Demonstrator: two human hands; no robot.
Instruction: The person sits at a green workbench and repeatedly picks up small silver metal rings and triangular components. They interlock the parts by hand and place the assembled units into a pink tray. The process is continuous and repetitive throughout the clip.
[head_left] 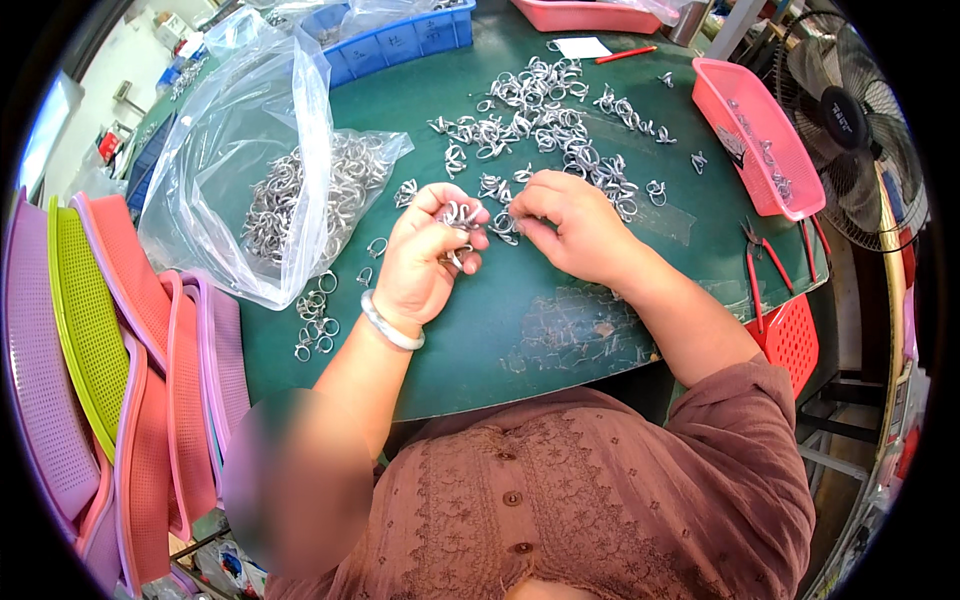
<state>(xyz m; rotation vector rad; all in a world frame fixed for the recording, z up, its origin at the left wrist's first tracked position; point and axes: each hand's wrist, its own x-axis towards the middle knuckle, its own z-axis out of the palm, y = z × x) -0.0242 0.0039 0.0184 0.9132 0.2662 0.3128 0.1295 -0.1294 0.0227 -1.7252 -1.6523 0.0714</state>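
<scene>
My left hand (412,268), with a pale bangle on its wrist, is turned palm up and closed around several silvery metal rings (460,216). Just to its right, my right hand (578,222) has thumb and fingertips pinched together at another metal ring (505,228), partly hidden by the fingers. Beyond both hands a loose heap of similar rings (545,110) spreads over the green tabletop (460,360). To the left lies an open clear plastic bag (312,110) filled with many more rings (290,205). A few plain round rings (318,325) rest near my left forearm.
Stacked purple, green and pink plastic baskets (90,320) crowd the left side. A blue crate (400,45) stands at the back. On the right are a pink basket (740,85) with some rings, red-handled pliers (755,265), a red basket (793,345) and a fan (845,120).
</scene>
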